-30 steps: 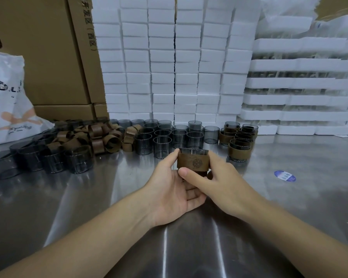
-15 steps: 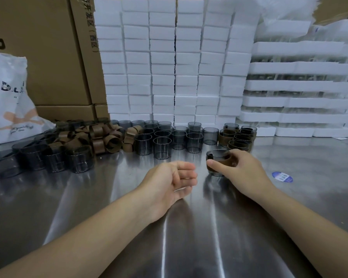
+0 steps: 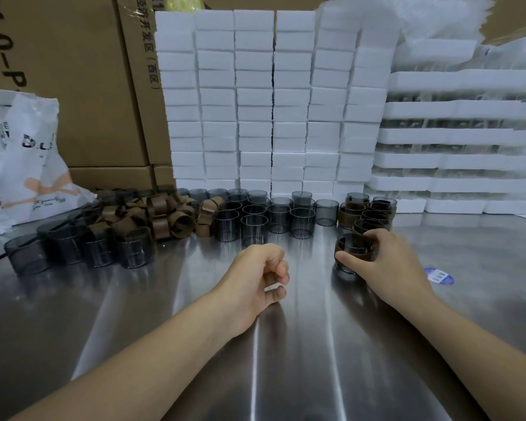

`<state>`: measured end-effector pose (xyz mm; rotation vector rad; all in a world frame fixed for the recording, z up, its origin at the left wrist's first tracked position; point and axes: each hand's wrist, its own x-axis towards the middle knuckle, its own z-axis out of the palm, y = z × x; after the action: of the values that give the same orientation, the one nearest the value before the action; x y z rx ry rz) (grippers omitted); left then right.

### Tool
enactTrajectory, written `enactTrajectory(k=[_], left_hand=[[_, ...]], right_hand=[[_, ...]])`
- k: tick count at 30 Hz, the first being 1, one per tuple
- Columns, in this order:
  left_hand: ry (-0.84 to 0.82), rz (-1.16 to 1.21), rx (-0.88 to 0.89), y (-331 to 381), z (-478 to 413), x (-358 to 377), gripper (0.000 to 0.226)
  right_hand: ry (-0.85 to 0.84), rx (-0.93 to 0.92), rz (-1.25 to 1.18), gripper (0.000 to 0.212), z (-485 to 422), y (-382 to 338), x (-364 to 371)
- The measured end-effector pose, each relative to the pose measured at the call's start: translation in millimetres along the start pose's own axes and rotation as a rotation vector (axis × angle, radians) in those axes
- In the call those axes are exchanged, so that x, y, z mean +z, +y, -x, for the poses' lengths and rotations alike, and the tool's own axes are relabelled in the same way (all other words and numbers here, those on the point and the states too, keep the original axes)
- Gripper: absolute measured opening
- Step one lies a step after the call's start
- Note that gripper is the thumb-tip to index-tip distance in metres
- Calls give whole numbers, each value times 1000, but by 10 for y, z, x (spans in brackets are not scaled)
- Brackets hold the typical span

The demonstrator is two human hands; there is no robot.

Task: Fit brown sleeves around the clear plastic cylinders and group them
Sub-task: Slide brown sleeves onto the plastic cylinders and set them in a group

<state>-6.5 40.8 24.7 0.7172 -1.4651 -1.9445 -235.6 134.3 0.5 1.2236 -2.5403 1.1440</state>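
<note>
I read "4.0-P" on the left cardboard box (image 3: 58, 86), "开发区(西区)" on the adjacent box (image 3: 137, 117), and "D.L" on the white bag (image 3: 37, 165).

Bare forearms (image 3: 170, 341), bare hands (image 3: 255, 278)
</note>
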Motion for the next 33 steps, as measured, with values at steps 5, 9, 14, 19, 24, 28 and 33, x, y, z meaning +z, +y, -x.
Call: enactTrajectory(k=[5, 9, 14, 19, 24, 28, 33], left_hand=[[17, -96, 112, -22, -103, -97, 13], [55, -154, 199, -8, -186, -167, 18], [53, -166, 250, -10, -250, -229, 45], [46, -172, 274, -22, -258, -211, 42], [54, -179, 272, -25, -286, -195, 35], [39, -169, 281, -10, -291, -184, 24], [2, -201, 295, -49, -331, -196, 26]], right_hand=[[58, 2, 65, 74, 32, -56, -75], [228, -155, 82, 53, 124, -216, -112], [208, -250, 254, 26, -421, -640, -62], [-104, -145, 628, 47, -1148, -775, 36], [-157, -225, 751, 25, -1420, -751, 151], [-190, -215, 763, 27, -1518, -701, 243], [-199, -227, 767, 28, -1606, -640, 273]])
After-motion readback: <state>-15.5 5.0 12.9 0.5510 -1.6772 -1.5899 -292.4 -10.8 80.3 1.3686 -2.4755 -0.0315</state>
